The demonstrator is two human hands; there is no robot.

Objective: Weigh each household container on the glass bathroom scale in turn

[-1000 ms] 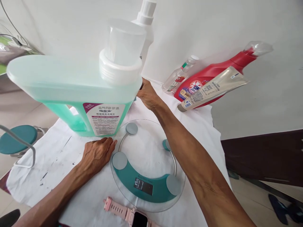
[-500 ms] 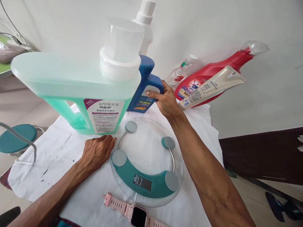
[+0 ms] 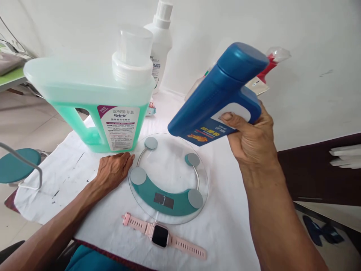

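A blue plastic bottle (image 3: 208, 109) is tilted in the air, its cap end up to the right, with my right hand (image 3: 251, 135) wrapped round its handle side and the thumb on the label. Below it on the white cloth lies a round glass bathroom scale (image 3: 177, 205) with a teal band and a small display. My left hand (image 3: 114, 167) rests closed on the cloth, just left of the scale. Right behind that hand stands a large jug (image 3: 93, 90) of green liquid with a clear cap. A pink-strapped smartwatch (image 3: 160, 236) lies in front of the scale.
Near the wall stands a white bottle (image 3: 162, 41), partly behind the jug, with a small packet (image 3: 151, 109) below. The blue bottle mostly hides a red bottle (image 3: 266, 69) and a beige tube (image 3: 258, 86). A teal stool (image 3: 19, 165) is at left.
My right hand has drawn the blue bottle out from behind the jug, then lifted and tilted it to the right above the scale. My left hand has stayed on the cloth.
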